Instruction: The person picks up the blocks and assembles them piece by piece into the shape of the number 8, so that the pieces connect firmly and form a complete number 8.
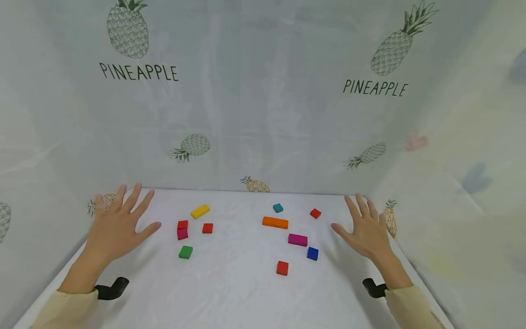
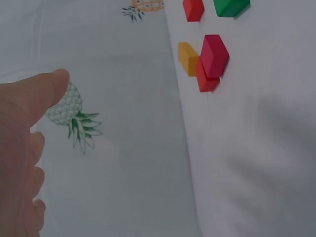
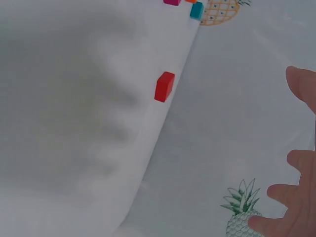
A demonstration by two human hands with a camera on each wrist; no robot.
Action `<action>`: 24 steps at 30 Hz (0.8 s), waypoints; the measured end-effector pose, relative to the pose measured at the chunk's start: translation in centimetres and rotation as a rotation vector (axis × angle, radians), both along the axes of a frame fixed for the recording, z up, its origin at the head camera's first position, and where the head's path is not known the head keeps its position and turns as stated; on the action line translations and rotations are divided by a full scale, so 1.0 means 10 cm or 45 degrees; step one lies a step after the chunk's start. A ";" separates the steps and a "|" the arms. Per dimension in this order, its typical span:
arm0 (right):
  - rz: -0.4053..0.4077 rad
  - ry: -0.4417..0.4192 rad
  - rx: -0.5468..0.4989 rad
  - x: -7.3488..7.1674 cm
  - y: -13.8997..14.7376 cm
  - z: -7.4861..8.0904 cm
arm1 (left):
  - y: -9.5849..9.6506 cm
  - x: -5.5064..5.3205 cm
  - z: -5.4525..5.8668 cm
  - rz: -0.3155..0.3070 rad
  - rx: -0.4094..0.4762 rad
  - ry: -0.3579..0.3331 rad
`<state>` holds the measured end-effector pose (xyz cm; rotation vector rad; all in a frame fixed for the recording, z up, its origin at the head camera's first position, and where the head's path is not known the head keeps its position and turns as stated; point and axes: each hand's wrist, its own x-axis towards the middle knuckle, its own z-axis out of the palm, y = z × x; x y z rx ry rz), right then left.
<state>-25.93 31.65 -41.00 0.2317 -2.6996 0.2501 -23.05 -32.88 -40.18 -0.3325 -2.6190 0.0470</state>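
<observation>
Holds left hand (image 1: 117,233) and right hand (image 1: 367,235) spread wide, empty, above worktop (image 1: 230,292); seemingly pre-grasp, likely needs to reach inward for blocks (image 1: 275,222)

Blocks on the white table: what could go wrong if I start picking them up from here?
The pink block and the red block behind it seem to touch, so gripping one might shift the other. The blue block sits close to the purple bar; reaching for either could nudge its neighbour. The far-right red block lies near the back edge of the white table, so a careless push might send it that way.
</observation>
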 end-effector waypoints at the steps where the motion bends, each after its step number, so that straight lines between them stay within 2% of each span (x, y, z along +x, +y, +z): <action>1: 0.006 0.002 -0.001 -0.02 -0.02 0.00 | 0.03 -0.01 -0.01 -0.014 0.008 0.004; 5: 0.037 0.004 -0.016 -0.11 -0.11 -0.04 | 0.14 -0.06 -0.06 -0.062 0.037 0.019; 11: 0.055 -0.015 -0.064 -0.25 -0.29 -0.06 | 0.29 -0.16 -0.12 -0.126 0.093 -0.005; 18: 0.085 -0.101 -0.134 -0.36 -0.46 -0.06 | 0.50 -0.22 -0.13 -0.147 0.154 -0.130; 24: 0.145 -0.153 -0.210 -0.48 -0.59 -0.12 | 0.62 -0.24 -0.21 -0.180 0.204 -0.183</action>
